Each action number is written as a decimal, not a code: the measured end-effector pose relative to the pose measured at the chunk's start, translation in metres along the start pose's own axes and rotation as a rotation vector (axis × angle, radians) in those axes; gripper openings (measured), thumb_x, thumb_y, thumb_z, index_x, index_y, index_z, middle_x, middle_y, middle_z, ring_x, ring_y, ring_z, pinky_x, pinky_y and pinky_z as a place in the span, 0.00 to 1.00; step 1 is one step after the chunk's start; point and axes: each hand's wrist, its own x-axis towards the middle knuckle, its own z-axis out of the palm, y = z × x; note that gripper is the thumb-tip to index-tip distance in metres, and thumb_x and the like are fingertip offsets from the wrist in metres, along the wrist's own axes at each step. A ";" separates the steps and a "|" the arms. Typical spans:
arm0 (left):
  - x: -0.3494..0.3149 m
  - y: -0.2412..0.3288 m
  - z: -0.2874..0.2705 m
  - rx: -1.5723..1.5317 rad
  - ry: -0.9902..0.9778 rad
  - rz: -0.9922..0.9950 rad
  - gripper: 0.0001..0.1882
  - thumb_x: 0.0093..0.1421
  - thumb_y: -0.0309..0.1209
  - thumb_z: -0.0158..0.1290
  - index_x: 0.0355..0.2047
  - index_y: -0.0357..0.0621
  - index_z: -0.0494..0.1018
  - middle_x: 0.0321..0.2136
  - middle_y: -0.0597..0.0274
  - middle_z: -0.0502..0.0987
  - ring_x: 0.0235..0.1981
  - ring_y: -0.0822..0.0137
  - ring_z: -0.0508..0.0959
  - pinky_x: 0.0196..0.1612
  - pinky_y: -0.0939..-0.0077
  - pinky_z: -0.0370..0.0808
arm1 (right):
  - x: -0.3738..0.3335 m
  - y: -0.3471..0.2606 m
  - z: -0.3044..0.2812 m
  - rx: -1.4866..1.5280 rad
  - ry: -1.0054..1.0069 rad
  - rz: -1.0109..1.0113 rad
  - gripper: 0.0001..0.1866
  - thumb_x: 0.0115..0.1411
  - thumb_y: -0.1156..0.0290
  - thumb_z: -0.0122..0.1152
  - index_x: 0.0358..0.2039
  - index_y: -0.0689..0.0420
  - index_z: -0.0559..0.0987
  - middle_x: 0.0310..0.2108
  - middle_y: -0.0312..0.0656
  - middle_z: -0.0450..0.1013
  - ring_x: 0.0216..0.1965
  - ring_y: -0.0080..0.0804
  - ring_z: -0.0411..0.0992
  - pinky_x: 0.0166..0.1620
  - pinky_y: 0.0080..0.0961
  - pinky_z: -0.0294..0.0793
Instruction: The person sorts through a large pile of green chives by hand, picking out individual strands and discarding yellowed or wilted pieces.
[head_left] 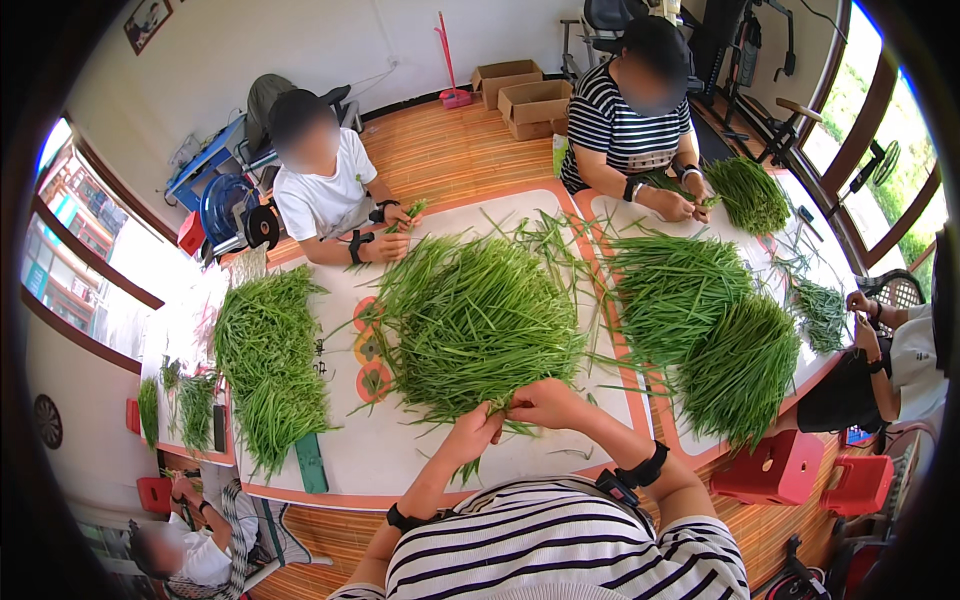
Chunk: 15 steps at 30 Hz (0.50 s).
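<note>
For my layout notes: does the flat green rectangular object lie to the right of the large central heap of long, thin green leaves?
No, the green object lies left of that heap, beside another leaf pile.

Our left hand [470, 434]: lower centre of frame, pinching | our right hand [552, 405]: just right of it, curled, pinching | our forearms [429, 486]: angled inward from lower frame, elbows bent

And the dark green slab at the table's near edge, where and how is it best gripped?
Likely the near end of the slab, pinched across its long sides, the left hand coming from the right: it lies long and narrow, with bare table on that side, while the pile to its left crowds its far end.
</note>
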 end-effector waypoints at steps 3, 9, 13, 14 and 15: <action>0.001 -0.001 0.000 -0.070 -0.051 -0.050 0.09 0.63 0.32 0.41 0.30 0.38 0.63 0.20 0.65 0.67 0.21 0.73 0.68 0.30 0.77 0.70 | 0.002 0.004 -0.006 0.129 -0.041 0.039 0.12 0.50 0.60 0.59 0.28 0.54 0.79 0.19 0.40 0.72 0.20 0.31 0.70 0.25 0.25 0.67; 0.002 -0.007 -0.002 -0.273 -0.032 -0.107 0.11 0.63 0.33 0.40 0.33 0.35 0.64 0.21 0.64 0.66 0.20 0.72 0.68 0.33 0.73 0.73 | 0.028 0.043 -0.004 0.389 0.121 0.189 0.13 0.49 0.62 0.61 0.31 0.59 0.78 0.22 0.41 0.74 0.21 0.29 0.69 0.28 0.24 0.68; 0.002 -0.019 -0.004 -0.297 -0.023 -0.077 0.12 0.63 0.33 0.40 0.35 0.35 0.64 0.21 0.64 0.65 0.21 0.71 0.68 0.32 0.73 0.73 | 0.057 0.066 -0.019 0.064 0.619 0.266 0.12 0.49 0.66 0.60 0.32 0.59 0.77 0.28 0.44 0.74 0.30 0.38 0.70 0.34 0.31 0.69; 0.003 -0.017 -0.003 -0.291 -0.029 -0.072 0.12 0.63 0.34 0.40 0.35 0.35 0.64 0.21 0.64 0.65 0.22 0.71 0.68 0.32 0.74 0.73 | 0.062 0.073 -0.019 0.062 0.624 0.267 0.12 0.49 0.66 0.60 0.32 0.59 0.77 0.28 0.44 0.74 0.30 0.38 0.70 0.34 0.31 0.69; 0.004 -0.016 -0.002 -0.284 -0.035 -0.067 0.12 0.63 0.34 0.40 0.35 0.35 0.64 0.21 0.64 0.65 0.22 0.71 0.68 0.32 0.75 0.73 | 0.066 0.080 -0.018 -0.095 0.704 0.274 0.10 0.49 0.67 0.59 0.31 0.58 0.77 0.29 0.45 0.73 0.34 0.42 0.69 0.37 0.34 0.68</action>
